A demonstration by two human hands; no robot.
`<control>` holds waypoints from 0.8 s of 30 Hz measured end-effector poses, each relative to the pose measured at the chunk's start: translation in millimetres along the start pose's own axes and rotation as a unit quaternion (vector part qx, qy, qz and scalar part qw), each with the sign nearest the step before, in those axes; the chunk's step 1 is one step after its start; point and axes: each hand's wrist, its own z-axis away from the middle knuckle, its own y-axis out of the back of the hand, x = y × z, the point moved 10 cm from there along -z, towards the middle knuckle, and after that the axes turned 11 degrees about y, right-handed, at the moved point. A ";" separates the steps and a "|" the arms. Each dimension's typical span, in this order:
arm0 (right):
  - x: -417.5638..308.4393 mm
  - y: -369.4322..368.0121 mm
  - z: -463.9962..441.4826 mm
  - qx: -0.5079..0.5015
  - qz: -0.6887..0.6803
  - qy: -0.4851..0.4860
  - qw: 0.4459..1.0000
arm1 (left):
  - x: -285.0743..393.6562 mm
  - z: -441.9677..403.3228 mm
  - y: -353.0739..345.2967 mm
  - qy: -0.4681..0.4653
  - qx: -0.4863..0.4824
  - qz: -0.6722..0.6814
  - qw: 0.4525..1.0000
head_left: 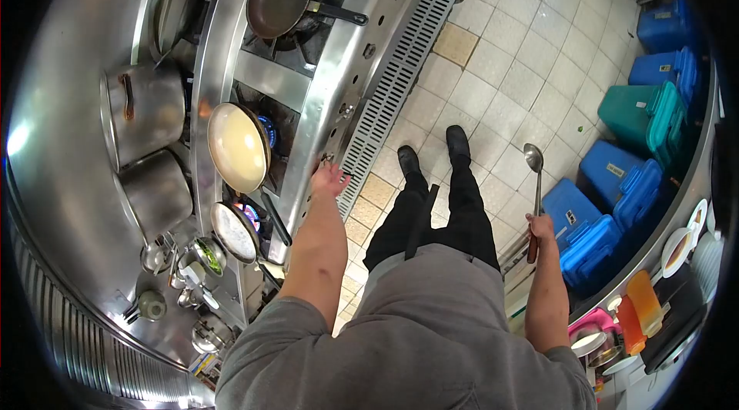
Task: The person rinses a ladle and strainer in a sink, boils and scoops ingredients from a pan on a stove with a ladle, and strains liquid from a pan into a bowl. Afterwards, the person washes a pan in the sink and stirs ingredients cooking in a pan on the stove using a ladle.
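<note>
My left hand [329, 179] is at the stove's front panel, by a control knob [327, 158], its fingers apart. My right hand [540, 227] is wrapped round the wooden handle of a metal ladle [533, 157], held out over the floor on the right. Left of my left hand, a pan of pale yellow liquid [237, 147] sits over a blue flame. Below it in the view, a smaller pan with whitish contents [233, 231] is over another lit burner. An empty dark frying pan [279, 0] rests on the upper burner.
Two large steel pots [150, 106] [158, 193] stand behind the burners. A bowl of greens [209, 256] and utensils lie at the lower left. Blue bins [570, 214] and a green bin [635, 113] line the right. A grated drain [408, 63] runs along the stove.
</note>
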 end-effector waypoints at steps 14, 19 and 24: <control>-38.9 0.1 -4.8 -0.026 0.137 0.057 0.989 | -0.7 -1.8 4.6 -0.005 -0.026 0.012 1.000; -4.7 -13.5 -14.5 -0.054 0.192 0.061 0.978 | -2.7 -5.7 17.1 -0.023 -0.013 0.000 1.000; -20.0 -24.0 -14.1 -0.088 0.361 0.140 0.918 | -15.4 28.6 41.1 -0.077 0.075 -0.215 0.971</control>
